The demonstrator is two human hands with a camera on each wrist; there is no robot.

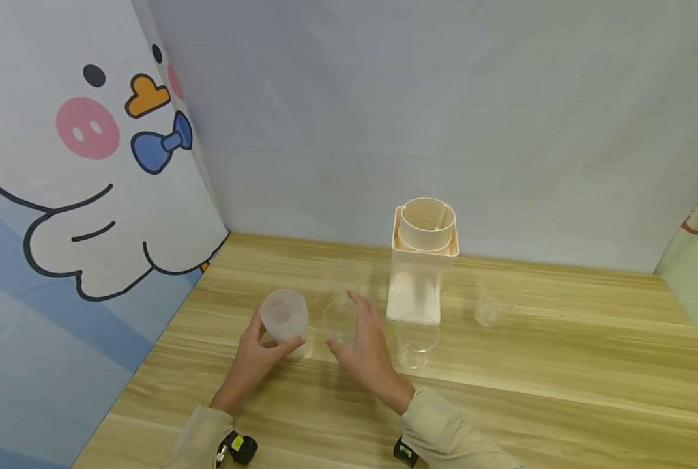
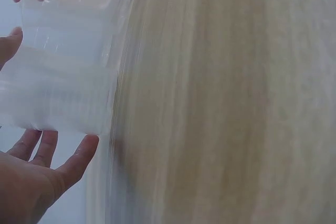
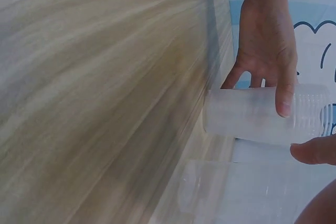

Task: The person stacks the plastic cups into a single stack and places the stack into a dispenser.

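Observation:
My left hand (image 1: 257, 355) grips a stack of translucent plastic cups (image 1: 284, 314) upright on the wooden table. In the right wrist view, the left thumb lies across the side of the stack (image 3: 247, 116). To its right, my right hand (image 1: 369, 345) stands around a single clear plastic cup (image 1: 338, 319), thumb and fingers spread wide. The right thumb (image 3: 315, 150) shows a slight gap from this clear cup (image 3: 241, 190). Other clear cups stand near: one behind (image 1: 344, 279), another right of the hand (image 1: 417, 335).
A cream cup-holder-like device with a round tube top (image 1: 425, 225) stands at the back of the table (image 1: 560, 391). Farther right is another clear cup (image 1: 495, 303). A grey cloth wall (image 1: 442, 98) rises behind, with a cartoon-printed cloth (image 1: 32, 215) on the left.

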